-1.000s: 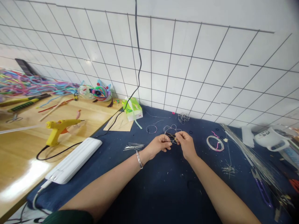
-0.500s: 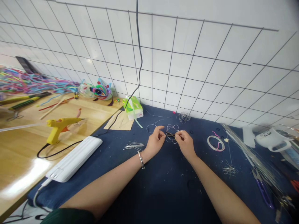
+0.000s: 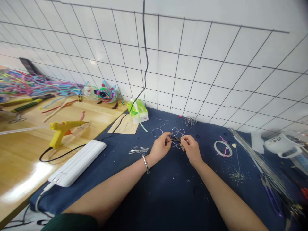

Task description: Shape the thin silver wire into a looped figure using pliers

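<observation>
Between my hands is a flower-shaped frame of thin silvery wire [image 3: 178, 129], with several rounded loops. My left hand [image 3: 159, 149] pinches at the frame's left edge, thumb against fingers. From the other side my right hand [image 3: 192, 149] closes on the frame's right edge. A short dark piece [image 3: 175, 138] crosses the frame between the fingertips; its kind is too small to tell. Just beyond my left hand lies a separate wire ring [image 3: 157, 132]. Cut wire lengths [image 3: 139, 150] are heaped left of my left wrist.
A white power bank [image 3: 78, 163] and a yellow glue gun [image 3: 63, 131] lie left. Near the wall are a tissue pack [image 3: 138, 111] and tangled wire [image 3: 190, 121]. On the right are a ring-shaped coil [image 3: 223, 149], long wires [image 3: 255, 157], purple-handled scissors [image 3: 273, 201] and a white mug [image 3: 279, 146].
My left hand's fingers, apart and left of the frame before, have moved right and closed at its left edge. My right hand stays on the frame. The view has shifted slightly.
</observation>
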The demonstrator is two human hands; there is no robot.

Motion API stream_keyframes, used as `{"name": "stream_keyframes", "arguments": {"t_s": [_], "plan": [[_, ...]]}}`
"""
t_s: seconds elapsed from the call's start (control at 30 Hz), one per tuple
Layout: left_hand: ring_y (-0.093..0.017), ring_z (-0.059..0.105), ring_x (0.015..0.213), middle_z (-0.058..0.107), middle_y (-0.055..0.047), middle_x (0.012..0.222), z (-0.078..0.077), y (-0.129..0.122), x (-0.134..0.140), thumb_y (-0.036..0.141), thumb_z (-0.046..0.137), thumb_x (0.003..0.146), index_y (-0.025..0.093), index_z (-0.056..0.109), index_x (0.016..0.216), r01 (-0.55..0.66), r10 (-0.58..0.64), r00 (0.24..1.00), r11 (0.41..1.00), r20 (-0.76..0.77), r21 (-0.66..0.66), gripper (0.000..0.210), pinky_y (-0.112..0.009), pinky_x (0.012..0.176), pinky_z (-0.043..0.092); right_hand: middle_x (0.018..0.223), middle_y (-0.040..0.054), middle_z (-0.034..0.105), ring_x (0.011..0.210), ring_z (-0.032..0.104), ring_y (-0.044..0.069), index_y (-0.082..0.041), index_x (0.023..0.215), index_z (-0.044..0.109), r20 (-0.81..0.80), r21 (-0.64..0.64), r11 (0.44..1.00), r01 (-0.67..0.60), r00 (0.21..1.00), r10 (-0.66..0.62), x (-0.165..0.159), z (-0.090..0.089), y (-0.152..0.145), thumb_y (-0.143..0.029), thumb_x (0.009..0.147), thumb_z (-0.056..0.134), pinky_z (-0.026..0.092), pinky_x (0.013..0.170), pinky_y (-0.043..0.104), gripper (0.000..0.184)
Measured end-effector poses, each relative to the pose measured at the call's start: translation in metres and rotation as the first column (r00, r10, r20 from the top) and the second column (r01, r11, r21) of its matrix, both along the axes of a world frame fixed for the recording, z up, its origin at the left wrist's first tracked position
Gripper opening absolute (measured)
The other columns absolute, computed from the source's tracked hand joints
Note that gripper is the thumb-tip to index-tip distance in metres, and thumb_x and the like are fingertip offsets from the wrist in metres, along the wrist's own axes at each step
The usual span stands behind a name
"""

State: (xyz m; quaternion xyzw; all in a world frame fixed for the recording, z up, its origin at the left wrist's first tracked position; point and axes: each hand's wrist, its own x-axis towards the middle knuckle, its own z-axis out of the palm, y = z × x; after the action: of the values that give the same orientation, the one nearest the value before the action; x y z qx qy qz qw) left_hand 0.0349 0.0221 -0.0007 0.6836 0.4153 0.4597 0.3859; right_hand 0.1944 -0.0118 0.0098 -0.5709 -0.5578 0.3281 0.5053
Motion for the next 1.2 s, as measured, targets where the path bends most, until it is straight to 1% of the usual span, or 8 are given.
{"name": "stream_keyframes", "arguments": {"t_s": [0.2, 0.53, 0.6, 0.7, 0.77, 0.83, 0.97, 1.2], "plan": [[-0.013, 0.051, 0.065, 0.055, 0.001, 0.071, 0.004, -0.001, -0.002, 0.009, 0.052, 0.068, 0.023, 0.057, 0.097, -0.062, 0.072, 0.991, 0.994, -0.112, 0.089, 0.032, -0.023, 0.064, 0.039, 0.065, -0.0017, 0.054, 0.049, 0.046, 0.009, -0.020, 0.085, 0.055, 0.024, -0.007, 1.000, -0.005, 1.000, 0.005, -0.001, 0.000, -0.002, -0.038, 0.079, 0.045, 0.038, 0.048, 0.022, 0.022], [-0.015, 0.052, 0.072, 0.057, -0.001, 0.075, 0.007, 0.001, -0.005, 0.008, 0.052, 0.067, 0.023, 0.062, 0.087, -0.073, 0.081, 0.994, 0.992, -0.074, 0.098, 0.028, -0.024, 0.068, 0.040, 0.064, -0.0018, 0.054, 0.049, 0.046, 0.010, -0.020, 0.083, 0.056, 0.007, -0.020, 1.000, -0.016, 1.000, 0.017, -0.003, 0.000, -0.003, -0.039, 0.078, 0.047, 0.038, 0.048, 0.022, 0.022], [-0.014, 0.053, 0.071, 0.058, -0.001, 0.076, 0.004, 0.002, -0.004, 0.010, 0.053, 0.069, 0.023, 0.061, 0.092, -0.063, 0.063, 0.998, 0.997, -0.001, 0.034, 0.028, -0.024, 0.068, 0.041, 0.063, -0.0018, 0.055, 0.048, 0.046, 0.009, -0.020, 0.083, 0.056, -0.011, -0.021, 1.000, -0.020, 1.000, 0.020, -0.004, 0.000, -0.003, -0.039, 0.079, 0.047, 0.038, 0.047, 0.022, 0.021], [-0.012, 0.056, 0.066, 0.059, -0.001, 0.075, 0.000, 0.002, 0.000, 0.020, 0.056, 0.073, 0.021, 0.054, 0.103, 0.027, 0.013, 0.982, 0.978, 0.187, -0.207, 0.031, -0.023, 0.060, 0.043, 0.066, -0.0009, 0.056, 0.050, 0.047, 0.009, -0.020, 0.084, 0.054, -0.046, -0.016, 1.000, -0.008, 0.999, 0.007, -0.003, -0.001, -0.002, -0.040, 0.079, 0.045, 0.039, 0.048, 0.022, 0.022], [-0.013, 0.059, 0.066, 0.061, -0.002, 0.078, -0.003, 0.000, 0.002, 0.027, 0.058, 0.074, 0.019, 0.052, 0.101, 0.145, -0.017, 0.946, 0.915, 0.324, -0.376, 0.029, -0.022, 0.056, 0.043, 0.068, -0.0003, 0.056, 0.052, 0.049, 0.010, -0.020, 0.085, 0.053, -0.068, -0.012, 1.000, 0.010, 0.998, -0.011, -0.001, -0.003, -0.001, -0.040, 0.080, 0.045, 0.040, 0.048, 0.022, 0.023], [-0.013, 0.061, 0.071, 0.061, -0.005, 0.083, -0.005, -0.001, 0.003, 0.033, 0.059, 0.074, 0.017, 0.054, 0.091, 0.252, -0.039, 0.906, 0.850, 0.423, -0.462, 0.023, -0.020, 0.056, 0.043, 0.068, -0.0001, 0.056, 0.053, 0.049, 0.010, -0.020, 0.085, 0.052, -0.084, -0.008, 1.000, 0.026, 0.996, -0.026, 0.000, -0.005, 0.000, -0.040, 0.081, 0.044, 0.040, 0.049, 0.022, 0.022], [-0.009, 0.058, 0.068, 0.060, -0.003, 0.083, -0.004, -0.004, 0.004, 0.037, 0.061, 0.073, 0.017, 0.054, 0.082, 0.342, -0.042, 0.851, 0.801, 0.524, -0.491, 0.024, -0.017, 0.053, 0.042, 0.068, -0.0007, 0.055, 0.053, 0.048, 0.009, -0.020, 0.085, 0.052, -0.099, 0.000, 1.000, 0.029, 0.995, -0.029, 0.002, -0.006, 0.001, -0.039, 0.081, 0.046, 0.040, 0.049, 0.022, 0.021], [-0.006, 0.049, 0.058, 0.052, 0.002, 0.068, -0.003, -0.001, 0.003, 0.032, 0.060, 0.074, 0.016, 0.052, 0.074, 0.321, -0.020, 0.827, 0.837, 0.562, -0.442, 0.017, -0.017, 0.054, 0.039, 0.065, -0.0023, 0.054, 0.048, 0.045, 0.008, -0.019, 0.082, 0.051, -0.091, -0.002, 1.000, -0.029, 0.995, 0.029, 0.000, -0.003, -0.001, -0.039, 0.081, 0.046, 0.039, 0.047, 0.021, 0.021]]}}
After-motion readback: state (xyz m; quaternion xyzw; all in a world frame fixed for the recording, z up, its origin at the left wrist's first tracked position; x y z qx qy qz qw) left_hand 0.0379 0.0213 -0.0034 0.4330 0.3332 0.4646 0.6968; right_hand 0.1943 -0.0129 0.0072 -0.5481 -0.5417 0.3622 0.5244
